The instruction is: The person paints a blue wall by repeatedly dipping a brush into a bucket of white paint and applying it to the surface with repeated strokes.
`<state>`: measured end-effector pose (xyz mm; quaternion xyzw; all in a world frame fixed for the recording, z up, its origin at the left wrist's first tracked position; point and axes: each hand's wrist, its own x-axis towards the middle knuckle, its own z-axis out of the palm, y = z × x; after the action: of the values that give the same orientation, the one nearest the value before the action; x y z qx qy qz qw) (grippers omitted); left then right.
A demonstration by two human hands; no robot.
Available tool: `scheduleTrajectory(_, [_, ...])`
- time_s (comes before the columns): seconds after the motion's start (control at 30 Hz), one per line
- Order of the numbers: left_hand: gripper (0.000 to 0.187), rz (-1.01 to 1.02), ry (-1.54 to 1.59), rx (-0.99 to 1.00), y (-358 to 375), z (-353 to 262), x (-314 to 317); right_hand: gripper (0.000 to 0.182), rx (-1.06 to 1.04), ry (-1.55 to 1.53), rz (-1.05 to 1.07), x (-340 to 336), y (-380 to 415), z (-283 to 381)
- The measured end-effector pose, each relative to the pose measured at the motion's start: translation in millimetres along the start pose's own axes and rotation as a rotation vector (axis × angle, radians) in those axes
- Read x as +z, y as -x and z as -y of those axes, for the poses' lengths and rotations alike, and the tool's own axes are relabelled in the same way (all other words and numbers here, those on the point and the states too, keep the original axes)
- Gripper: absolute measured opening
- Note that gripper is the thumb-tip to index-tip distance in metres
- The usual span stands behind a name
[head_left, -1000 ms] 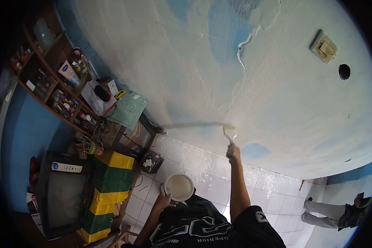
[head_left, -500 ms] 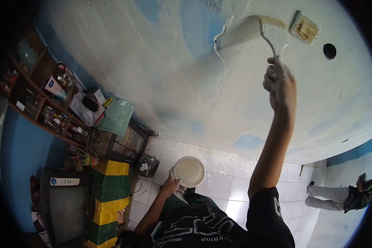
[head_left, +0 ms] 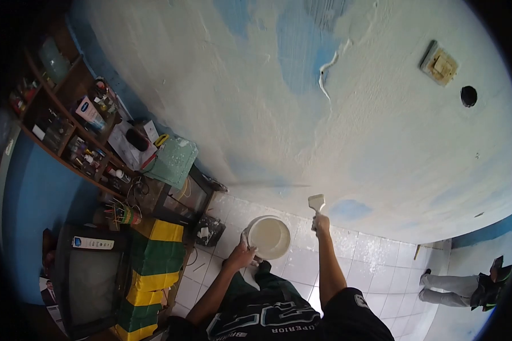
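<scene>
My left hand (head_left: 242, 256) is closed on the rim of a round white bucket (head_left: 288, 230), which holds off-white paint. A wide flat paintbrush (head_left: 317, 202), coated in pale paint, stands up from my right hand (head_left: 321, 223), whose fingers are wrapped round its handle. The bristles are off the wall, to the right of the bucket and slightly higher in view. Ahead is the wall (head_left: 256, 131), mostly white, with blue patches and a peeling crack (head_left: 324, 79) near the top.
A stained light switch (head_left: 440, 63) and a round dark hole (head_left: 469, 96) are in the wall at upper right. Shelves with bottles (head_left: 68, 113), a television (head_left: 91, 284) and a cabinet with a green-yellow cloth (head_left: 153, 256) stand left. Another person (head_left: 466, 284) stands at far right.
My right hand has come down from high on the wall beside the switch, bringing the paintbrush off the surface and near the bucket. My left hand still holds the bucket.
</scene>
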<state>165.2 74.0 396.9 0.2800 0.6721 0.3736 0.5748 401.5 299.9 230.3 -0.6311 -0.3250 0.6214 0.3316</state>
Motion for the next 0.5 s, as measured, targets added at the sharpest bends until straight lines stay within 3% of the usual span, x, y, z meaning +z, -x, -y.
scheduleTrajectory(0.03, [0.069, -0.014, 0.005, -0.004, 5.7, -7.1, 0.6, 0.035, -0.049, 0.171, -0.060, 4.1, 30.2, 22.1])
scheduleTrajectory(0.13, [0.062, -0.024, 0.160, -0.096, 24.8, -28.3, 0.5, 0.038, -0.354, 0.308, -0.036, 3.7, 87.4, 89.6])
scheduleTrajectory(0.23, [0.063, -0.012, 0.080, 0.004, -9.2, 38.5, -3.7, 0.028, -0.933, 0.459, -0.081, 21.4, 149.8, 202.1])
scheduleTrajectory(0.27, [0.063, -0.005, 0.086, 0.000, -4.1, 30.3, -3.2, 0.024, -1.134, 0.567, -0.136, 27.8, 171.7, 243.7])
scheduleTrajectory(0.33, [0.063, 0.015, 0.106, 0.000, 7.4, 15.2, -0.6, 0.018, -1.284, 0.629, -0.172, 39.0, 218.2, 314.1])
scheduleTrajectory(0.4, [0.065, 0.051, 0.147, 0.018, 1.5, 28.7, -0.6, 0.017, -1.426, 0.672, -0.080, 45.7, 238.9, 367.3])
scheduleTrajectory(0.5, [0.067, 0.094, 0.247, -0.010, -1.3, 42.6, -0.4, 0.016, -1.177, 0.786, 0.034, 61.9, 241.6, 411.5])
